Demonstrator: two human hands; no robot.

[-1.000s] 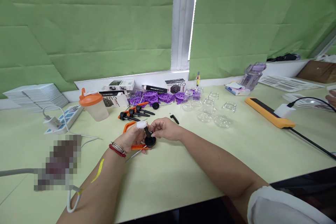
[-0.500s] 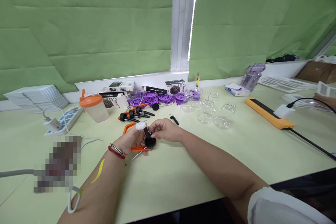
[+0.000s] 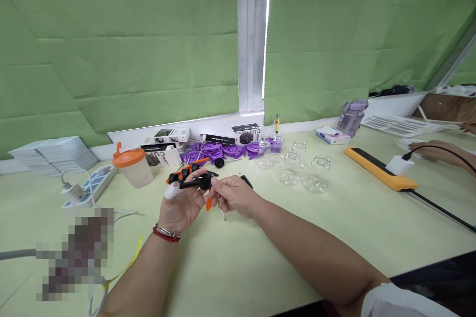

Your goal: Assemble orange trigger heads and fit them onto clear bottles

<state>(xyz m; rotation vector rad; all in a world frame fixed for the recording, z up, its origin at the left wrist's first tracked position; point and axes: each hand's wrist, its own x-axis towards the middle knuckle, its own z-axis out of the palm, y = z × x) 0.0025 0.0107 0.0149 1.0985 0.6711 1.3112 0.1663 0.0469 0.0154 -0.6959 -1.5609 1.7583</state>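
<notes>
My left hand [image 3: 181, 206] and my right hand [image 3: 232, 195] meet above the pale green table [image 3: 260, 237] and together hold a small black and orange part [image 3: 198, 184]. The black piece lies sideways between the fingertips, with an orange bit hanging below it. A white covering sits on one left fingertip. Just behind the hands lie more black and orange parts [image 3: 182, 173] and a small black piece [image 3: 246, 181].
An orange-lidded cup [image 3: 132, 164], boxes [image 3: 167, 135], purple discs [image 3: 223, 149] and several clear glass jars [image 3: 297, 168] stand behind. A power strip [image 3: 89, 183] is at left, an orange strip [image 3: 375, 168] with a cable at right. Another person's hand [image 3: 435, 151] rests far right.
Both hands have lifted the black and orange part off the table and turned it sideways. The view has tilted up a little. The other person's hand at far right has moved.
</notes>
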